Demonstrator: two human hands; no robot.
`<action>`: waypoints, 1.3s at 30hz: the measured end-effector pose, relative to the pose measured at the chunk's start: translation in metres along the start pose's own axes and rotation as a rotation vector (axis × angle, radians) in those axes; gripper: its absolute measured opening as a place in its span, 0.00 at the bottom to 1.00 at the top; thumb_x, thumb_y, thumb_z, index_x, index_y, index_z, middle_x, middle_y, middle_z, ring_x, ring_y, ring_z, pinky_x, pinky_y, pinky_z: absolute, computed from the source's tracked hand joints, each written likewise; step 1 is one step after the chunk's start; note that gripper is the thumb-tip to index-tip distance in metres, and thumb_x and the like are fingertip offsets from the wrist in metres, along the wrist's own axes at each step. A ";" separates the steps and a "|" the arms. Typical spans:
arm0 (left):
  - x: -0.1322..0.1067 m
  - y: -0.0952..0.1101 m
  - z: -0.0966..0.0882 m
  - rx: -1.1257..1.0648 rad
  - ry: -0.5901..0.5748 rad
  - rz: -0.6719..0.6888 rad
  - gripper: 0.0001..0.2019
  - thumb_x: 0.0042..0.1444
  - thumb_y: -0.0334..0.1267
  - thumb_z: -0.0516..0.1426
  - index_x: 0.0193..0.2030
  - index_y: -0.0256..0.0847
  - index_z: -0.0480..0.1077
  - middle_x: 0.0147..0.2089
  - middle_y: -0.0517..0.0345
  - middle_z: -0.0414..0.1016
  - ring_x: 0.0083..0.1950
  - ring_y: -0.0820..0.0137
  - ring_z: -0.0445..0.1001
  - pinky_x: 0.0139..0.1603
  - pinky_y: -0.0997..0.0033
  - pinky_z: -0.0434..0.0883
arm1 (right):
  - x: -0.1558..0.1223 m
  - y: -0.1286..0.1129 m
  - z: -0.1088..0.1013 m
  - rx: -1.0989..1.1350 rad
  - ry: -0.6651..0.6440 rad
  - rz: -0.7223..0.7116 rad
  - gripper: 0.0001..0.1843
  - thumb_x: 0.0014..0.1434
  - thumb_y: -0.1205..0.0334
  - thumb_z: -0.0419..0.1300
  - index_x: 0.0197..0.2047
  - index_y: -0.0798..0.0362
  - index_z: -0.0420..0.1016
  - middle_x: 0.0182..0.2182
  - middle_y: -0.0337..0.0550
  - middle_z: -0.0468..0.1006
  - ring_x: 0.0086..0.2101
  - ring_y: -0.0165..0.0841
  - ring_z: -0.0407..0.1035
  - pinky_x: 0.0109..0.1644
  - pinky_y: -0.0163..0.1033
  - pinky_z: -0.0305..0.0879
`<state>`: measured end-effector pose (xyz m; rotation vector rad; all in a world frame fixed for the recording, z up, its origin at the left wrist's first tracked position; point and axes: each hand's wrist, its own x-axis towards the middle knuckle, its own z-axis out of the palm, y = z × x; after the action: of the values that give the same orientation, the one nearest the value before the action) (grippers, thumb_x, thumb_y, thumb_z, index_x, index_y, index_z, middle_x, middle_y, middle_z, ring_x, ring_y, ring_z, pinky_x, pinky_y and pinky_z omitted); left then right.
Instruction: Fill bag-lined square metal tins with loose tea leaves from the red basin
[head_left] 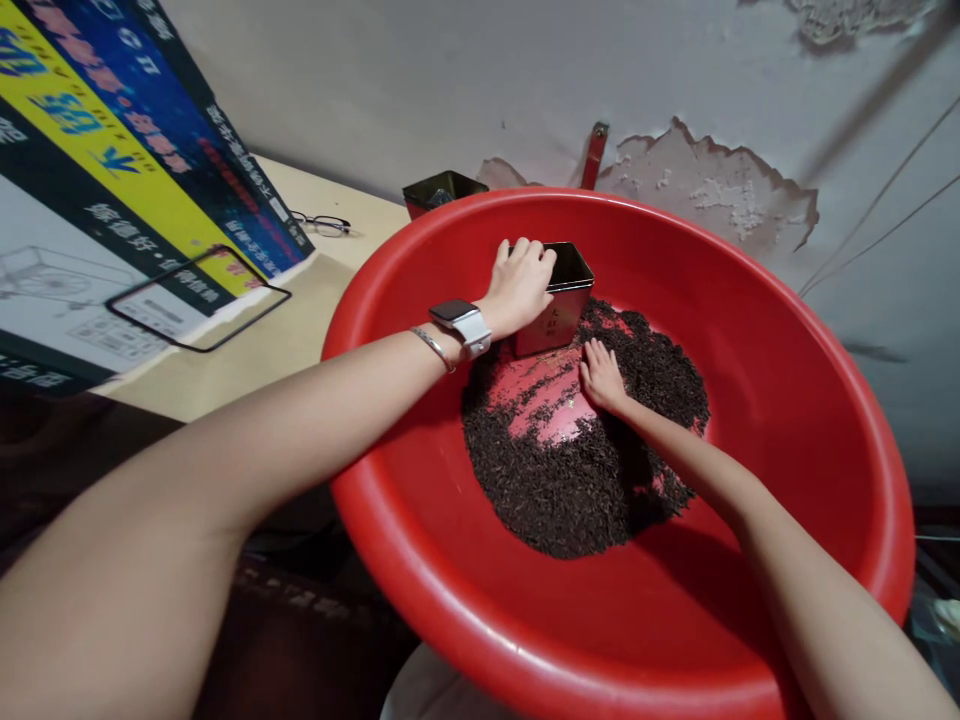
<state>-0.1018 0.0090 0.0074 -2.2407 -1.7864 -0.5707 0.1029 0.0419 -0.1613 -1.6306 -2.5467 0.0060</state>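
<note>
In the large red plastic basin [795, 420] lies a spread of dark loose tea leaves [555, 490], with a partly bared patch of the bottom in the middle. My left hand [517, 280], a watch on its wrist, grips the near-left side of a square red tin [570, 305] with dark lettering. The tin stands upright among the leaves, its open top dark inside. Beside the tin's lower right, my right hand [601, 376] rests on the leaves and the bared bottom with fingers stretched out.
Behind the basin's left rim stands another open square tin [444, 190]. A pale table [330, 270] carries glasses [322, 224] and a large printed box [112, 200] with a black wire handle [202, 300]. The wall [390, 80] with peeling paint rises close behind.
</note>
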 end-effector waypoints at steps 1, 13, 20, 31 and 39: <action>0.000 0.002 0.000 -0.017 0.031 0.053 0.19 0.55 0.34 0.56 0.53 0.30 0.66 0.55 0.41 0.69 0.60 0.53 0.63 0.65 0.48 0.54 | -0.003 -0.009 0.003 0.008 -0.004 -0.028 0.32 0.66 0.58 0.36 0.68 0.68 0.47 0.68 0.56 0.46 0.67 0.42 0.40 0.69 0.52 0.38; -0.013 0.042 0.004 -0.095 -0.145 0.458 0.13 0.58 0.28 0.47 0.47 0.28 0.68 0.50 0.39 0.70 0.53 0.59 0.66 0.56 0.60 0.64 | -0.016 -0.012 -0.002 -0.023 -0.104 -0.228 0.33 0.68 0.53 0.38 0.69 0.65 0.46 0.68 0.53 0.44 0.67 0.40 0.38 0.69 0.48 0.38; -0.015 0.059 0.060 -0.067 -0.507 0.519 0.18 0.56 0.30 0.49 0.51 0.24 0.68 0.56 0.34 0.69 0.59 0.57 0.65 0.61 0.62 0.61 | -0.032 0.090 -0.033 -0.116 -0.136 -0.227 0.33 0.65 0.53 0.45 0.67 0.64 0.52 0.67 0.54 0.48 0.67 0.43 0.42 0.68 0.54 0.38; 0.021 0.110 0.190 -0.179 -0.407 0.191 0.30 0.64 0.38 0.37 0.69 0.21 0.44 0.72 0.39 0.42 0.73 0.59 0.41 0.71 0.58 0.46 | 0.006 0.089 -0.024 -0.125 -0.003 -0.049 0.32 0.66 0.57 0.38 0.69 0.65 0.48 0.68 0.52 0.45 0.67 0.42 0.38 0.69 0.54 0.38; 0.043 0.080 0.212 -0.235 -0.360 0.150 0.31 0.64 0.44 0.39 0.70 0.29 0.46 0.73 0.48 0.43 0.73 0.64 0.40 0.72 0.59 0.41 | 0.036 0.084 -0.009 -0.078 0.031 0.020 0.31 0.67 0.57 0.36 0.68 0.60 0.51 0.67 0.47 0.49 0.67 0.39 0.43 0.68 0.52 0.41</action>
<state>0.0178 0.1139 -0.1598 -2.7587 -1.7583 -0.3822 0.1653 0.1093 -0.1549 -1.6694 -2.5381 -0.1182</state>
